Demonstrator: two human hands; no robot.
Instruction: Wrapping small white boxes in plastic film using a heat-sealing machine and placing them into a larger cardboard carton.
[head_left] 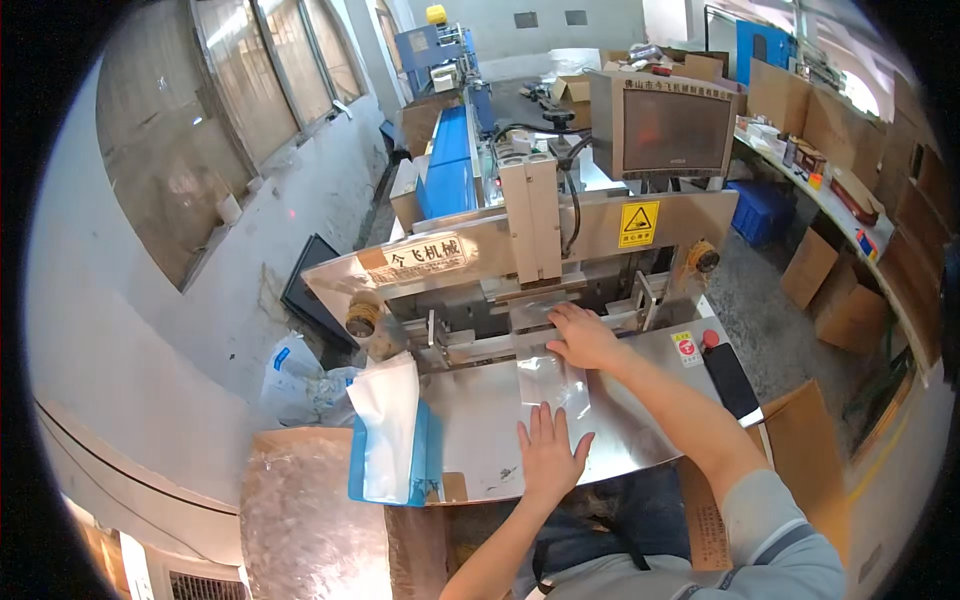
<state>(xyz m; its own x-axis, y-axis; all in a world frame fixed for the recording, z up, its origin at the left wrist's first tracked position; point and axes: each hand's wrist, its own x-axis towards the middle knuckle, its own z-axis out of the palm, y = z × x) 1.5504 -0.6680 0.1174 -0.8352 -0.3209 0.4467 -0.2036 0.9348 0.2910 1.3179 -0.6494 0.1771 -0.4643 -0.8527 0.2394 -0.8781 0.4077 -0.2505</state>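
Workshop with a packaging machine (pixel 520 230) at centre, its steel bench (pixel 480 420) running toward the person, a grey wall and windows at left, cardboard boxes along the right. Left hand (pixel 548 455): flat, fingers spread, palm down on the near edge of a clear film bag (pixel 553 385) that lies on the bench; nothing is pinched. Right hand (pixel 583 335): also flat, fingers laid forward over the far end of the bag, just at the machine's infeed slot (pixel 545 300) between the two guide brackets; grip open, pressing rather than holding. The bag thus lies stretched between the two hands, its far end touching or nearly touching the slot. Outward from the hands: a blue tray (pixel 420 460) holding a stack of white bags (pixel 385 425) at the bench's left edge; a red button (pixel 711 338) and a black pad (pixel 731 378) at the right; a screen (pixel 675 130) above the machine. Judged step: feeding one flattened bag into the machine. The next move would call for keeping the film smooth and square to the guides while sliding it forward, fingertips kept clear of the slot.
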